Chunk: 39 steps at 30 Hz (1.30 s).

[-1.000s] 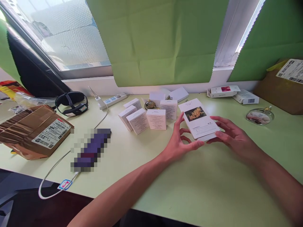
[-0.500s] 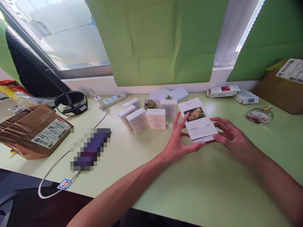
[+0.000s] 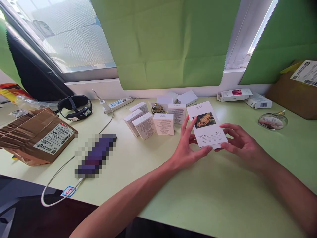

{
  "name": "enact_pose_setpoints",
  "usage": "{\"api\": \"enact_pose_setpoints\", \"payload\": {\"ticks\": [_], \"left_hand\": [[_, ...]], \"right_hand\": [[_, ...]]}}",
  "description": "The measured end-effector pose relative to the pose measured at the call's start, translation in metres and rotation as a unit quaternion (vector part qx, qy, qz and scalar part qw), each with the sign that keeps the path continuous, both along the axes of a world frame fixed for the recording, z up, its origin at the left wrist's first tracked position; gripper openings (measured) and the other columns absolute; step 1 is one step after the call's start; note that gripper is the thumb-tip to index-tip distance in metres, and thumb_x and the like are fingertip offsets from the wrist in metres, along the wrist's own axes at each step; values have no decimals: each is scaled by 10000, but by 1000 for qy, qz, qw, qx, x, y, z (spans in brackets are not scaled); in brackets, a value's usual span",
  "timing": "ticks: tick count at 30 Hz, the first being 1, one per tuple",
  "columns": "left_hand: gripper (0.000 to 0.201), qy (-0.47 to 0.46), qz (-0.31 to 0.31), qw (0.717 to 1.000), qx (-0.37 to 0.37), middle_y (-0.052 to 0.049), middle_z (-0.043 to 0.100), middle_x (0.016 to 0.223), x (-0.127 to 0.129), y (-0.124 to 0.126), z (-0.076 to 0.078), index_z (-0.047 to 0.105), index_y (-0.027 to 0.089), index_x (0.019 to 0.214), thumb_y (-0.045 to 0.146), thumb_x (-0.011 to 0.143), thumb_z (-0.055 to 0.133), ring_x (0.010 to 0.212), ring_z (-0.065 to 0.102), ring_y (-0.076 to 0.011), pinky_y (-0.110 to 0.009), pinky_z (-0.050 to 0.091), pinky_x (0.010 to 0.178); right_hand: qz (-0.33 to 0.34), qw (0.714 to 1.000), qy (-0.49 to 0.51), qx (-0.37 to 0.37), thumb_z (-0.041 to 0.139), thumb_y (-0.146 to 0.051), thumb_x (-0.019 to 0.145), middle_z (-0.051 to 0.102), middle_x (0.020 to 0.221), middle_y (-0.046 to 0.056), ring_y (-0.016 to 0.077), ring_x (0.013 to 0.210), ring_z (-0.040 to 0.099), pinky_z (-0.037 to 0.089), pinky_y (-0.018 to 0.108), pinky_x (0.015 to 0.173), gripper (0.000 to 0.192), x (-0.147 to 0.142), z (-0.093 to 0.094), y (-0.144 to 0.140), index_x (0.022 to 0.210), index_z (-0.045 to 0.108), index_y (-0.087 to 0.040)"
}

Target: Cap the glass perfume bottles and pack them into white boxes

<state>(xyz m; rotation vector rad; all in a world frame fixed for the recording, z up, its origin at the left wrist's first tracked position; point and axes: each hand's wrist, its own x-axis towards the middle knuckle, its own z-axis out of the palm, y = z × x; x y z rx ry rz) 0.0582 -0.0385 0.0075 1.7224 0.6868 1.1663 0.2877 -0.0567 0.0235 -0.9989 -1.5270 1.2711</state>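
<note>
A white carton [image 3: 207, 127] printed with a picture of orange flowers is held tilted above the table, its printed face turned up toward me. My left hand [image 3: 186, 145] grips its left side, the fingers along the edge and the thumb at the lower end. At the lower right corner, my right hand [image 3: 240, 142] pinches the same carton, with some fingers hidden beneath. Left of it stand several small white boxes [image 3: 163, 124], and a round glass bottle with gold trim [image 3: 157, 108] sits among them. A flat clear glass bottle [image 3: 272, 121] is on the right.
Two white cartons [image 3: 234, 95] lie at the back right before a large brown box [image 3: 292, 96]. On the left are a torn cardboard box [image 3: 37, 138], a black head strap device [image 3: 75, 108], a power strip [image 3: 119, 105] and a blurred-out dark phone-like item [image 3: 96, 155] on a white cable.
The lower end flap of the carton, partly raised before, now lies closed against the end. My left thumb has shifted slightly up and left; both hands keep hold.
</note>
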Motion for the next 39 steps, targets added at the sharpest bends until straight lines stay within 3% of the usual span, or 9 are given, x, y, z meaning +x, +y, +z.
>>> {"api": "enact_pose_setpoints", "payload": {"ticks": [7,11,13,17,19,25,30,39], "left_hand": [[954,5,-5,1000,-10,-67,-203,1659,-1,0,2,164,466,1540,398,808,772,1147,662,-260,-492,584,984],[883,8,-19,1000,-22,-70,-158,1670,-2,0,1,266,435,1527,380,807,774,1146,662,-262,-489,577,992],[853,6,-26,999,-31,-85,-32,1682,-1,1,-1,312,412,1520,363,807,778,1154,657,-260,-499,543,1036],[803,-6,-41,999,-23,-95,363,1564,0,4,-3,331,375,1524,332,839,748,1221,608,-266,-511,490,1088],[780,-7,-44,999,-12,-88,445,1483,0,5,-4,340,375,1520,322,850,735,1233,592,-270,-504,503,1070],[780,1,-33,999,-7,-81,455,1337,0,7,-8,371,407,1502,346,827,756,1238,555,-275,-515,509,1058],[924,-1,-33,999,-13,-76,400,1355,2,9,-14,338,449,1505,361,734,839,1238,527,-277,-529,516,1047],[933,15,-28,999,-9,-70,399,1329,1,10,-14,325,449,1510,345,737,836,1214,527,-255,-512,520,1045]], "right_hand": [[14,1000,7,3,735,-314,861,578,1160,8,256,1073,654,631,414,850,477,1,-3,2,1271,527,-443],[10,1000,4,-1,743,-322,854,593,1128,5,250,1049,666,627,416,855,472,2,-2,2,1257,527,-438],[9,1000,3,-2,749,-322,850,593,1117,1,243,1025,678,627,413,855,478,3,-3,3,1254,522,-438],[10,1000,-5,-5,741,-323,857,589,1108,-4,238,1011,686,626,403,852,470,5,-3,3,1252,514,-436],[10,1000,-7,-6,739,-319,861,589,1098,-7,231,1009,684,625,390,851,467,4,-2,2,1250,511,-438],[6,1000,-12,-6,743,-334,856,602,1098,-7,220,962,691,619,392,848,470,3,-4,2,1249,506,-436],[13,1000,-17,-9,738,-359,857,609,1112,1,231,951,702,617,413,847,490,8,-8,5,1271,491,-445],[1,999,-52,1,716,-412,867,639,1187,7,223,942,695,610,408,859,477,12,-11,4,1285,489,-451]]}}
